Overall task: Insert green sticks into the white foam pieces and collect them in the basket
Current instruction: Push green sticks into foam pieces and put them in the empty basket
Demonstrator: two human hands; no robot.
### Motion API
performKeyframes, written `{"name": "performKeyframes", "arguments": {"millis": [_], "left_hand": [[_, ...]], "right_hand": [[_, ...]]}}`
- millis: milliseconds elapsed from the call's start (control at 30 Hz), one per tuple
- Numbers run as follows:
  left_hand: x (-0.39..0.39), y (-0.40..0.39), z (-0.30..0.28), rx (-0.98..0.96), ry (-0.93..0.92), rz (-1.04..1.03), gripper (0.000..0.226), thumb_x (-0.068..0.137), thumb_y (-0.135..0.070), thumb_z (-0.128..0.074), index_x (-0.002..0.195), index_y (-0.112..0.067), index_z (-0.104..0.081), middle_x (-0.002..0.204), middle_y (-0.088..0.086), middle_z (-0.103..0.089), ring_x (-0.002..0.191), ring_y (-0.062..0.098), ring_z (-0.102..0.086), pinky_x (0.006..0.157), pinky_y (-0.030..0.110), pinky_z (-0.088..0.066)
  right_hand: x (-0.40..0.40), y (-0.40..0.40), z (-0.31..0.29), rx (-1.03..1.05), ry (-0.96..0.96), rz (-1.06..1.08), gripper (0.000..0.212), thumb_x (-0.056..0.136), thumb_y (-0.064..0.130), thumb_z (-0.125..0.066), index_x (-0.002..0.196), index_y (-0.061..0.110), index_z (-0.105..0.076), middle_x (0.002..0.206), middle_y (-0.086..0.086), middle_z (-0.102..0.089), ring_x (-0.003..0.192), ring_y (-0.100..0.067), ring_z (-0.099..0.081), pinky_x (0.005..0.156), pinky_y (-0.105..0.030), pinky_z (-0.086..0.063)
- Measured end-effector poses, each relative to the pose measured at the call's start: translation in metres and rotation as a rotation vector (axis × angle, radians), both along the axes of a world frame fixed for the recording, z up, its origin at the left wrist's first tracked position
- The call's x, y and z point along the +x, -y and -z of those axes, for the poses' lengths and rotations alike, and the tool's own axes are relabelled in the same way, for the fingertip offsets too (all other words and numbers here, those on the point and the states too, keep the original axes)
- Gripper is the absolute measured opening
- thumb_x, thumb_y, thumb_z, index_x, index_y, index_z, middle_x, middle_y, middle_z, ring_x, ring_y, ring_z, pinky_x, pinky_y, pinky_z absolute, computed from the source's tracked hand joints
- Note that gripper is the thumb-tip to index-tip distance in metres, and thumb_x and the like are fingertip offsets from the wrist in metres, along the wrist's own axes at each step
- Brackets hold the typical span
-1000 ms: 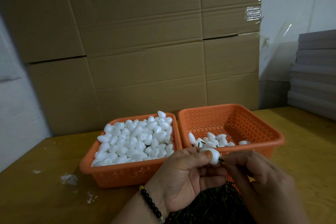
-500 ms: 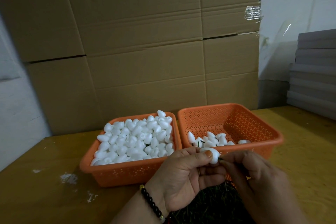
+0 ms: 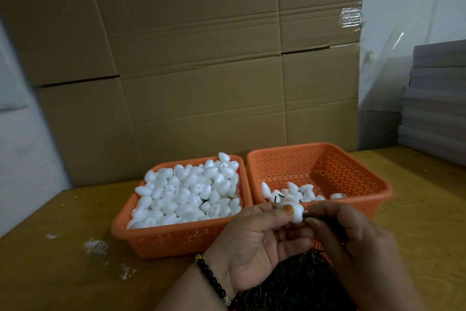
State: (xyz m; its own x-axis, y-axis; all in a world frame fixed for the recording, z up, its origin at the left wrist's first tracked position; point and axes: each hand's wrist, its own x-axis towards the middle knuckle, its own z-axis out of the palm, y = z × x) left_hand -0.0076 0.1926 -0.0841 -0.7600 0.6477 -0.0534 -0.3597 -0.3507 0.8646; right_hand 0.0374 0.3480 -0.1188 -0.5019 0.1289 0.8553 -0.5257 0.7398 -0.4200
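**A stick goes into a foam piece**

A small white egg-shaped foam piece [image 3: 294,212] sits pinched in the left hand [image 3: 257,242], thumb on top. The right hand [image 3: 353,242] pinches a thin green stick [image 3: 310,215], its tip touching the foam. Behind them stands an orange plastic basket [image 3: 363,184] with a few foam pieces. Beside it, another orange basket [image 3: 121,225] is heaped full. Both sit on a yellow wooden table [image 3: 50,273].
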Motion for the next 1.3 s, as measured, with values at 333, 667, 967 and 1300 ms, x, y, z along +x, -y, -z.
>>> {"name": "performKeyframes", "arguments": {"millis": [333, 667, 967, 1300], "left_hand": [[-0.001, 0.001, 0.001, -0.002, -0.018, -0.018, 0.02, 0.075, -0.007, -0.068, 0.093, -0.001, -0.066, 0.083, 0.015, -0.066, 0.073, 0.022, -0.068, 0.062, 0.03, -0.059], [-0.002, 0.001, 0.003, -0.014, -0.048, -0.016, 0.02, 0.075, -0.009, -0.068, 0.093, 0.0, -0.064, 0.082, 0.015, -0.066, 0.072, 0.021, -0.068, 0.062, 0.029, -0.058], [-0.008, 0.004, 0.006, 0.037, 0.0, 0.01, 0.021, 0.076, -0.016, -0.07, 0.089, 0.001, -0.071, 0.085, 0.017, -0.068, 0.076, 0.023, -0.069, 0.063, 0.031, -0.058], [-0.013, 0.018, 0.004, 0.319, 0.168, 0.061, 0.043, 0.069, 0.002, -0.078, 0.111, -0.002, -0.064, 0.095, 0.018, -0.061, 0.08, 0.028, -0.064, 0.07, 0.039, -0.058]], "right_hand": [[0.002, 0.0, -0.001, 0.03, 0.012, -0.03, 0.015, 0.081, 0.03, -0.059, 0.085, 0.02, -0.07, 0.083, 0.025, -0.058, 0.083, 0.023, -0.051, 0.072, 0.006, -0.034], [0.003, 0.002, -0.003, 0.035, 0.023, -0.013, 0.023, 0.081, 0.032, -0.053, 0.084, 0.016, -0.07, 0.08, 0.017, -0.063, 0.077, 0.005, -0.057, 0.071, 0.004, -0.036], [0.005, 0.001, -0.003, 0.007, 0.073, -0.018, 0.033, 0.078, 0.022, -0.071, 0.11, 0.019, -0.065, 0.091, 0.016, -0.067, 0.092, 0.026, -0.052, 0.078, 0.006, -0.036], [0.011, 0.001, -0.004, -0.046, 0.112, -0.084, 0.049, 0.076, 0.02, -0.075, 0.122, 0.022, -0.058, 0.092, 0.016, -0.069, 0.083, 0.009, -0.065, 0.074, -0.005, -0.048]]}}
